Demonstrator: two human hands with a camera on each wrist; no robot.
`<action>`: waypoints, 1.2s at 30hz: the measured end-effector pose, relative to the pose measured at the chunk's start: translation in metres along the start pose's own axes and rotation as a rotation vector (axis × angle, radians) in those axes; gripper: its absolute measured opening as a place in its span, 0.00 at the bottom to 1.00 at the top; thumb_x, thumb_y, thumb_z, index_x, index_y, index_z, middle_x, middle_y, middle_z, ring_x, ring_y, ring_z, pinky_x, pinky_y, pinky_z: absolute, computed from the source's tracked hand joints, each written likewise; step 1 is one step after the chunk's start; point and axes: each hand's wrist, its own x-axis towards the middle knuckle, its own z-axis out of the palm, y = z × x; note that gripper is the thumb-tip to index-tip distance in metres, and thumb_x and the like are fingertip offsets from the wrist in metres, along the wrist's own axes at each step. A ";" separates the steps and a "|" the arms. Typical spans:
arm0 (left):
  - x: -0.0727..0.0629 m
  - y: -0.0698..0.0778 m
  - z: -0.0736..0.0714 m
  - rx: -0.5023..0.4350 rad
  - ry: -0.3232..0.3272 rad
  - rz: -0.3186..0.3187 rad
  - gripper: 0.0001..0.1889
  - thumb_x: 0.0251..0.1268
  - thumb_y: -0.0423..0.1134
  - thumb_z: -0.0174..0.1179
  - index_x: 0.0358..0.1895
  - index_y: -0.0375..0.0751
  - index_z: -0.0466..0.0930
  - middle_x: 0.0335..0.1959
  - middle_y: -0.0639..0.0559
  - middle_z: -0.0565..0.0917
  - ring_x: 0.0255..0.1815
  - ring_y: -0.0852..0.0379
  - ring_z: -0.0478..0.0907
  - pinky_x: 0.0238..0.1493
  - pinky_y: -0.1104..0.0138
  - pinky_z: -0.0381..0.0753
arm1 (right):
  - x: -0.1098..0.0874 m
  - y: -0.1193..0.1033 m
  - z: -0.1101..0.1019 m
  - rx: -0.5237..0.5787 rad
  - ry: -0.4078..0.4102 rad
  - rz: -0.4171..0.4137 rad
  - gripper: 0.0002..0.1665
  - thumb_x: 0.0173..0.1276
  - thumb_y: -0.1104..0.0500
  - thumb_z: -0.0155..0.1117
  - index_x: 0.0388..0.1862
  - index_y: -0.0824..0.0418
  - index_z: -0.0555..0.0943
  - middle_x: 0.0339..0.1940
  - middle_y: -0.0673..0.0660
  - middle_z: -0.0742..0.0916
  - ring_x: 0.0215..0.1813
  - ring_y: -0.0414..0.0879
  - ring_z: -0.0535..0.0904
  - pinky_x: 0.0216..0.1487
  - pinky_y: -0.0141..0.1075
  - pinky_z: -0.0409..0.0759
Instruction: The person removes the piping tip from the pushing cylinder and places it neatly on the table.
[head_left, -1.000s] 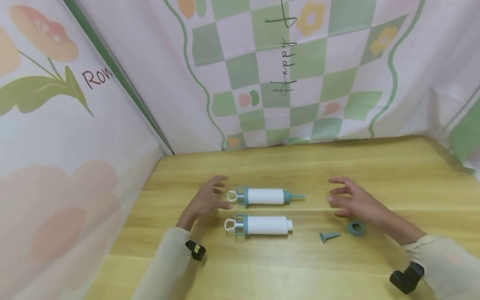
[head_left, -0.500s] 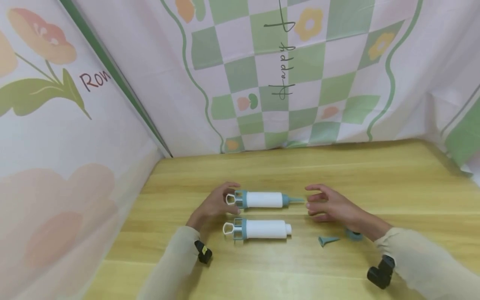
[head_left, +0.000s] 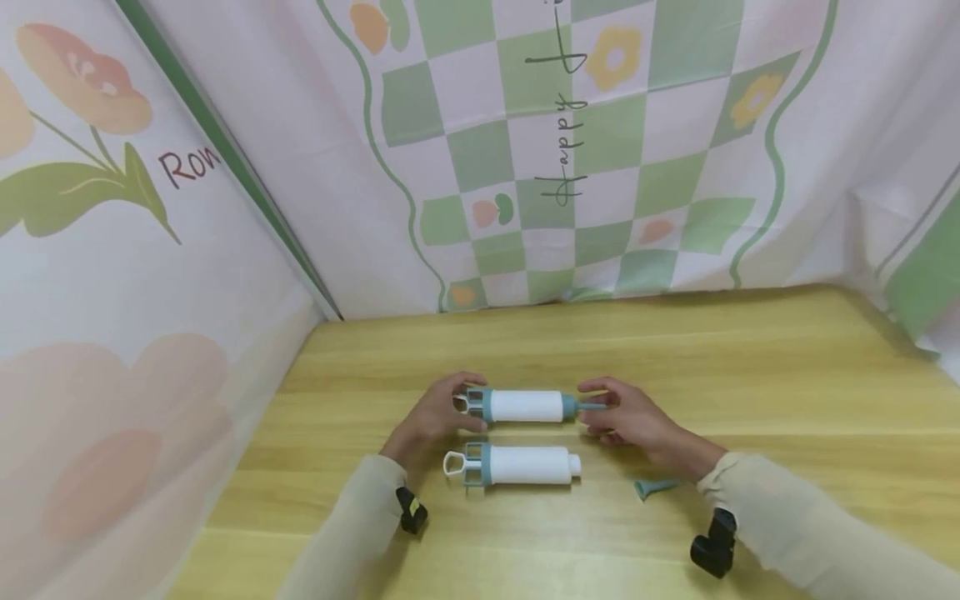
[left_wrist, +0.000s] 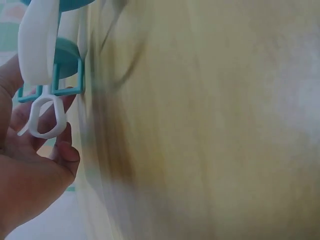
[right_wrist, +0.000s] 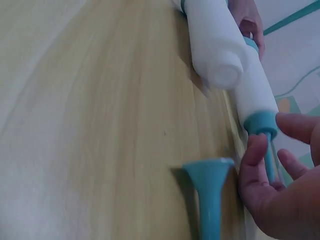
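Observation:
A large white syringe with a teal collar, a plunger ring and a slim teal nozzle lies farther from me. Around its plunger end is my left hand, thumb on the near side and fingers on the far side; firm contact is unclear. My right hand surrounds the teal nozzle with parted, bent fingers, not closed on it. In the left wrist view, the white plunger ring shows before the left fingers. A second syringe, its white tip bare, lies parallel on the near side.
A loose teal nozzle with a flared end lies on the wooden table, below the right forearm. Patterned cloth hangs behind the table, and another printed sheet stands at the left.
My right hand has moved left to the far syringe's nozzle, and its arm now covers the teal ring cap. My left hand has slid right around the plunger end. Both syringes stay on the table.

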 end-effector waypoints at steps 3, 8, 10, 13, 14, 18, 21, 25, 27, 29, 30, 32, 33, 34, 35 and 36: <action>0.000 -0.001 0.002 0.000 0.020 -0.013 0.32 0.50 0.28 0.76 0.62 0.40 0.76 0.50 0.49 0.80 0.50 0.50 0.77 0.51 0.59 0.80 | 0.002 0.002 0.007 -0.023 0.038 0.002 0.32 0.72 0.64 0.63 0.71 0.70 0.65 0.61 0.70 0.77 0.40 0.50 0.81 0.34 0.39 0.81; 0.000 -0.003 0.003 0.026 0.032 -0.008 0.30 0.50 0.31 0.76 0.59 0.41 0.78 0.48 0.51 0.81 0.49 0.50 0.77 0.52 0.59 0.80 | 0.006 0.003 0.016 -0.036 0.079 0.009 0.27 0.72 0.65 0.62 0.67 0.71 0.70 0.55 0.67 0.81 0.38 0.50 0.82 0.32 0.38 0.80; -0.001 -0.003 0.003 0.036 0.037 -0.007 0.30 0.50 0.31 0.77 0.59 0.41 0.78 0.48 0.51 0.81 0.49 0.51 0.78 0.52 0.59 0.80 | 0.006 0.001 0.018 -0.039 0.092 0.010 0.24 0.72 0.66 0.61 0.64 0.71 0.71 0.52 0.65 0.83 0.36 0.49 0.82 0.30 0.36 0.79; -0.001 -0.002 0.004 0.032 0.045 -0.007 0.29 0.50 0.31 0.77 0.58 0.41 0.78 0.47 0.51 0.81 0.48 0.51 0.78 0.51 0.59 0.80 | 0.007 -0.001 0.019 -0.040 0.100 0.008 0.22 0.72 0.67 0.60 0.63 0.72 0.72 0.48 0.63 0.83 0.34 0.48 0.80 0.29 0.34 0.77; -0.001 -0.002 0.004 0.022 0.046 -0.003 0.29 0.50 0.31 0.77 0.58 0.40 0.78 0.47 0.50 0.81 0.47 0.51 0.79 0.50 0.59 0.80 | 0.007 -0.001 0.019 -0.041 0.103 0.005 0.22 0.72 0.67 0.60 0.63 0.72 0.73 0.47 0.63 0.83 0.34 0.48 0.80 0.28 0.34 0.77; -0.002 0.003 0.003 -0.023 0.044 0.013 0.28 0.51 0.31 0.76 0.58 0.39 0.78 0.48 0.48 0.81 0.45 0.50 0.79 0.48 0.59 0.81 | 0.007 -0.004 0.015 -0.044 0.108 -0.016 0.22 0.72 0.67 0.61 0.62 0.72 0.73 0.47 0.63 0.83 0.34 0.48 0.79 0.28 0.34 0.75; -0.002 0.007 0.002 -0.029 0.048 0.015 0.28 0.52 0.33 0.76 0.59 0.40 0.78 0.49 0.48 0.81 0.46 0.50 0.78 0.47 0.59 0.81 | 0.006 -0.006 0.012 -0.050 0.103 -0.035 0.23 0.72 0.66 0.61 0.62 0.72 0.73 0.48 0.63 0.83 0.36 0.50 0.79 0.28 0.35 0.75; -0.004 0.012 0.002 -0.025 0.051 0.027 0.29 0.53 0.34 0.76 0.59 0.42 0.77 0.50 0.48 0.80 0.48 0.49 0.77 0.47 0.59 0.81 | 0.001 -0.010 0.009 -0.061 0.087 -0.050 0.24 0.72 0.64 0.62 0.63 0.72 0.72 0.51 0.64 0.83 0.38 0.52 0.81 0.31 0.37 0.77; -0.005 0.014 0.002 -0.020 0.051 0.036 0.28 0.53 0.34 0.76 0.59 0.42 0.77 0.50 0.47 0.80 0.49 0.48 0.77 0.47 0.58 0.81 | -0.002 -0.012 0.008 -0.068 0.081 -0.055 0.24 0.72 0.64 0.62 0.64 0.72 0.72 0.51 0.64 0.82 0.39 0.53 0.81 0.32 0.38 0.78; -0.006 0.016 0.003 -0.017 0.045 0.045 0.28 0.53 0.34 0.76 0.59 0.41 0.77 0.51 0.47 0.80 0.49 0.48 0.77 0.47 0.58 0.81 | -0.005 -0.014 0.007 -0.076 0.077 -0.057 0.24 0.73 0.63 0.62 0.64 0.72 0.72 0.52 0.64 0.82 0.40 0.53 0.81 0.34 0.39 0.80; -0.007 0.018 0.003 -0.015 0.042 0.052 0.28 0.53 0.34 0.76 0.59 0.41 0.77 0.51 0.47 0.80 0.49 0.47 0.77 0.47 0.58 0.81 | -0.006 -0.015 0.006 -0.084 0.078 -0.058 0.24 0.73 0.63 0.62 0.64 0.71 0.72 0.52 0.64 0.82 0.41 0.53 0.81 0.34 0.39 0.80; -0.008 0.022 0.002 -0.013 0.038 0.063 0.28 0.54 0.35 0.75 0.59 0.41 0.76 0.51 0.47 0.80 0.50 0.48 0.77 0.49 0.58 0.81 | -0.007 -0.018 0.005 -0.094 0.077 -0.055 0.24 0.73 0.63 0.62 0.64 0.71 0.72 0.52 0.64 0.82 0.42 0.54 0.80 0.36 0.40 0.81; -0.009 0.024 0.002 -0.017 0.036 0.066 0.28 0.54 0.35 0.75 0.59 0.41 0.76 0.51 0.47 0.80 0.49 0.48 0.77 0.50 0.58 0.80 | -0.008 -0.020 0.003 -0.099 0.078 -0.053 0.24 0.73 0.62 0.62 0.64 0.70 0.73 0.52 0.63 0.82 0.43 0.55 0.80 0.37 0.41 0.82; -0.010 0.026 0.002 -0.028 0.033 0.069 0.28 0.55 0.35 0.75 0.60 0.40 0.76 0.51 0.47 0.80 0.49 0.49 0.78 0.50 0.58 0.80 | -0.009 -0.021 0.002 -0.103 0.077 -0.053 0.24 0.73 0.62 0.62 0.64 0.70 0.73 0.52 0.63 0.82 0.44 0.55 0.80 0.39 0.42 0.82; -0.011 0.028 0.002 -0.040 0.033 0.075 0.28 0.55 0.35 0.75 0.60 0.40 0.75 0.51 0.47 0.80 0.49 0.49 0.78 0.51 0.58 0.80 | -0.010 -0.023 0.001 -0.108 0.076 -0.055 0.24 0.73 0.61 0.62 0.64 0.69 0.73 0.52 0.63 0.82 0.44 0.56 0.80 0.40 0.43 0.82; -0.012 0.029 0.001 -0.057 0.033 0.084 0.28 0.56 0.34 0.74 0.60 0.38 0.75 0.51 0.46 0.80 0.48 0.49 0.78 0.51 0.58 0.80 | -0.012 -0.024 -0.001 -0.112 0.074 -0.056 0.24 0.73 0.60 0.63 0.64 0.69 0.73 0.51 0.62 0.83 0.45 0.57 0.80 0.41 0.43 0.82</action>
